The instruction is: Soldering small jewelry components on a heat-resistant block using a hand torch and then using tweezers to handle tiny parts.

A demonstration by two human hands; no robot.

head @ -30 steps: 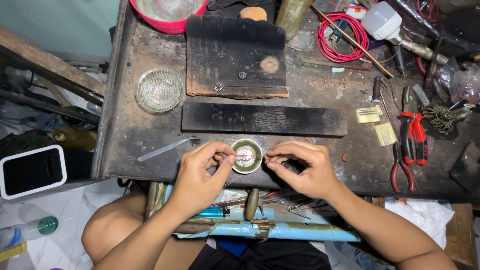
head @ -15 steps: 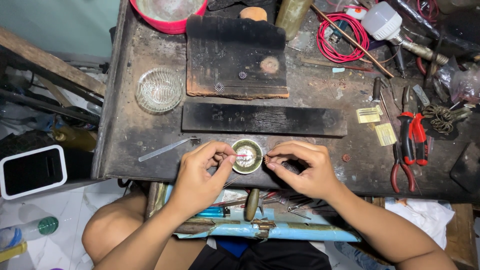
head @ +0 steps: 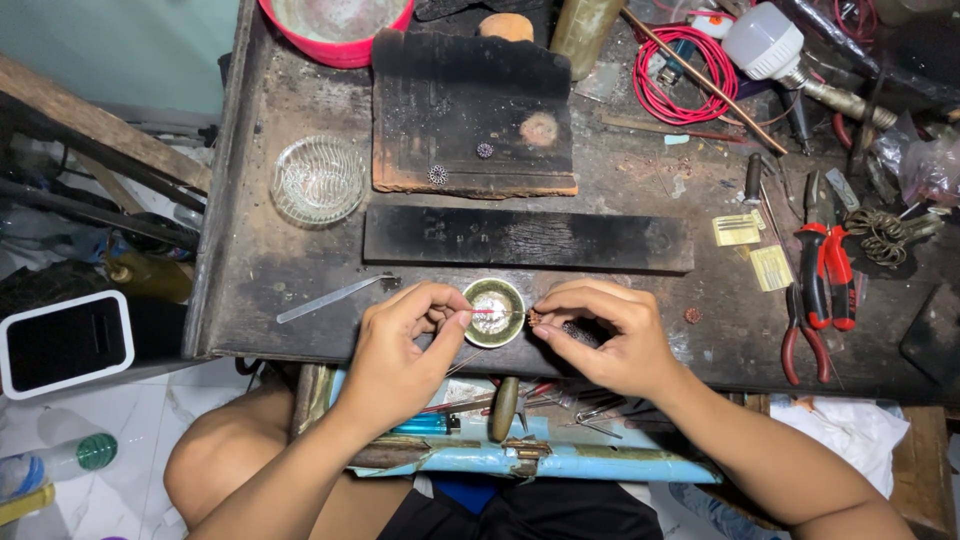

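the left hand pinches a thin red-tipped pick over the small brass dish at the bench's near edge, while the right hand, at the dish's 3 o'clock, grips a tiny ornate bead between closed fingertips. this looks like the dabbing step (fine work), so bringing tip and bead together would demand steady, close control.

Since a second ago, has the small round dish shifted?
No. The dish sits at the same spot below the long black bar, between both hands.
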